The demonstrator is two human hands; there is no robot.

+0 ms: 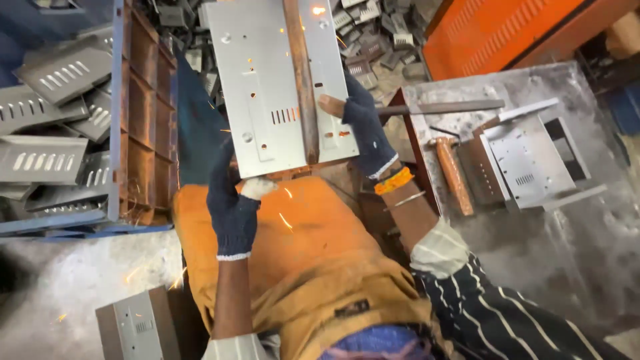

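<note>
- One grey metal panel (pixel 267 80), punched with holes and a row of slots, sits top centre, above the orange apron (pixel 313 247); sparks fly around it.
- One rusty bar (pixel 301 73) runs lengthwise across the panel.
- Left hand (pixel 232 207), dark glove, closed on the panel's near left corner.
- Right hand (pixel 363 123), dark glove with one fingertip bare, grips the panel's right edge; orange band and two thin bangles on that wrist.
- Blue crate (pixel 119 120) at left holds slotted grey covers: about seven in view, stacked loosely at angles.
- Heap (pixel 373 40) of small grey metal parts behind the panel; too many and too blurred to count.
- Steel table (pixel 567 233) at right carries one hammer (pixel 453 173) with wooden handle, one long flat bar (pixel 447 107), one folded grey box (pixel 527 163) with a slot patch, and a dark open box beside it.
- One grey box (pixel 137 327) on the floor, lower left.
- One orange slotted cabinet (pixel 507 27), top right.
</note>
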